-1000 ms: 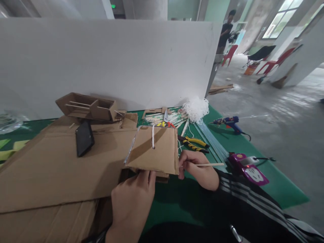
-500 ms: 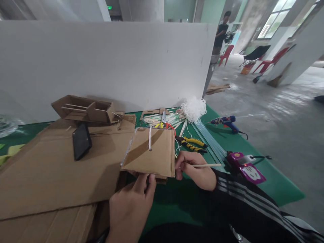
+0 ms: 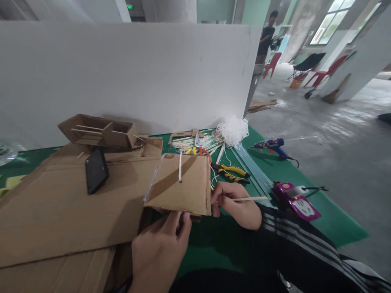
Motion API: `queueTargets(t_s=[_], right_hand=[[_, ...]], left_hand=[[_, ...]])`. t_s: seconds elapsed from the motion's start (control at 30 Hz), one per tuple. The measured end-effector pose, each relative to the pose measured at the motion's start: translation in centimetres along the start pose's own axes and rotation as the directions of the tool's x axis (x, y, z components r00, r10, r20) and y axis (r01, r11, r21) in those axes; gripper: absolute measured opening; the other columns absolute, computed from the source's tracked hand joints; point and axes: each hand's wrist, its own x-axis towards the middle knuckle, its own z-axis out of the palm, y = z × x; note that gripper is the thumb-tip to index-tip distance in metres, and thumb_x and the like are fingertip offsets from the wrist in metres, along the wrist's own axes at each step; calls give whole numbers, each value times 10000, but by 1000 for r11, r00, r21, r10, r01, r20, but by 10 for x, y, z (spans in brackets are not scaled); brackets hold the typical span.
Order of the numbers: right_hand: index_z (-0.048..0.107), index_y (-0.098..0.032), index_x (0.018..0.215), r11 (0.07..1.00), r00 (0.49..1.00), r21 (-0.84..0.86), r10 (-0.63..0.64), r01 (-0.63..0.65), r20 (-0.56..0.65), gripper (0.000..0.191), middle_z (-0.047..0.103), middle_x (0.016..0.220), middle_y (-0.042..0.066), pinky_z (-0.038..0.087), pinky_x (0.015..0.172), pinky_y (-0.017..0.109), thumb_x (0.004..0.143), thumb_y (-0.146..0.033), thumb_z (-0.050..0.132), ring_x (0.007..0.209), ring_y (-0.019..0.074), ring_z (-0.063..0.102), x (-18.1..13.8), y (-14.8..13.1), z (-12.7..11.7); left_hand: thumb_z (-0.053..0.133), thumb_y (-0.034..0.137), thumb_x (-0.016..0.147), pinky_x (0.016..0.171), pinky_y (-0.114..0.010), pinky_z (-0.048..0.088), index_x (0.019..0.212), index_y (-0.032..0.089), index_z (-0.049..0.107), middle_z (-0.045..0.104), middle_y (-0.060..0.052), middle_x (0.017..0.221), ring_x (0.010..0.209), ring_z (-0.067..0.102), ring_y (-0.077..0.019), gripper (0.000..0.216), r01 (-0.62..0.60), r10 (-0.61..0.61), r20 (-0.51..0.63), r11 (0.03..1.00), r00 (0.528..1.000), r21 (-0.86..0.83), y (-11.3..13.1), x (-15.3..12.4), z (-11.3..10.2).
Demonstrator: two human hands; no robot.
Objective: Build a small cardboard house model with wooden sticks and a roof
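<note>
My left hand (image 3: 160, 252) grips the near edge of a small cardboard piece (image 3: 180, 187), fingers pinched round it. A white string (image 3: 180, 167) runs through a hole in the piece. My right hand (image 3: 233, 203) is closed on a thin wooden stick (image 3: 249, 199), its inner end at the right edge of the cardboard piece. Both hands hover over the green mat (image 3: 210, 240).
Large cardboard sheets (image 3: 61, 207) with a black phone (image 3: 96, 175) lie left, a cardboard model (image 3: 99, 132) behind. Sticks and scissors (image 3: 198, 144), yellow pliers (image 3: 230, 171), white string tangle (image 3: 233, 131), glue gun (image 3: 271, 145), purple power strip (image 3: 295, 201), white board (image 3: 122, 73). A person (image 3: 265, 36) stands far off.
The cardboard piece and both hands have shifted slightly left; my left fingers have closed further round its near edge. The stick stays in my right hand.
</note>
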Motion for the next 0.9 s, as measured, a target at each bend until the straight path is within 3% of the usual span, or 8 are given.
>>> queueTargets(t_s=[0.13, 0.33, 0.53, 0.67, 0.9], right_hand=[[631, -176, 729, 1000, 1000, 1, -14, 14, 6, 133, 631, 529, -27, 483, 495, 232, 765, -122, 515, 465, 120, 584, 0, 1, -1], [630, -170, 758, 1000, 999, 8, -30, 30, 10, 121, 643, 570, -12, 486, 502, 236, 802, -132, 524, 485, 122, 596, -2, 3, -1], [625, -167, 768, 998, 998, 9, -60, 60, 6, 84, 664, 579, 7, 489, 502, 236, 826, -173, 564, 490, 125, 601, -4, 0, -2], [623, -168, 774, 998, 998, -2, -58, 58, 21, 106, 661, 586, 8, 500, 500, 238, 841, -180, 542, 485, 123, 602, -3, 3, 0], [609, -177, 757, 988, 993, -111, -103, 109, 57, 128, 655, 569, -3, 492, 492, 222, 800, -125, 501, 484, 120, 602, -3, 3, -2]], left_hand=[[517, 301, 928, 435, -289, 243, 700, 278, 695, 662, 26, 500, 415, 609, -173, 290, -3, 1, 52, 999, 999, 39, 0, 0, -3], [502, 310, 936, 439, -288, 238, 610, 261, 642, 610, -1, 444, 407, 601, -189, 359, -12, 11, 18, 997, 1000, 82, -1, -3, -4], [480, 290, 953, 438, -288, 186, 732, 289, 708, 668, 15, 508, 428, 627, -187, 317, -31, 28, 61, 998, 998, 50, -3, 1, -8], [482, 302, 955, 443, -284, 204, 711, 283, 693, 671, 15, 511, 431, 624, -191, 323, -31, 27, 68, 998, 997, 56, -3, -1, -6], [534, 327, 921, 431, -286, 229, 689, 279, 685, 647, 24, 483, 417, 622, -191, 281, 11, -15, 54, 997, 998, 75, -4, -3, -2]])
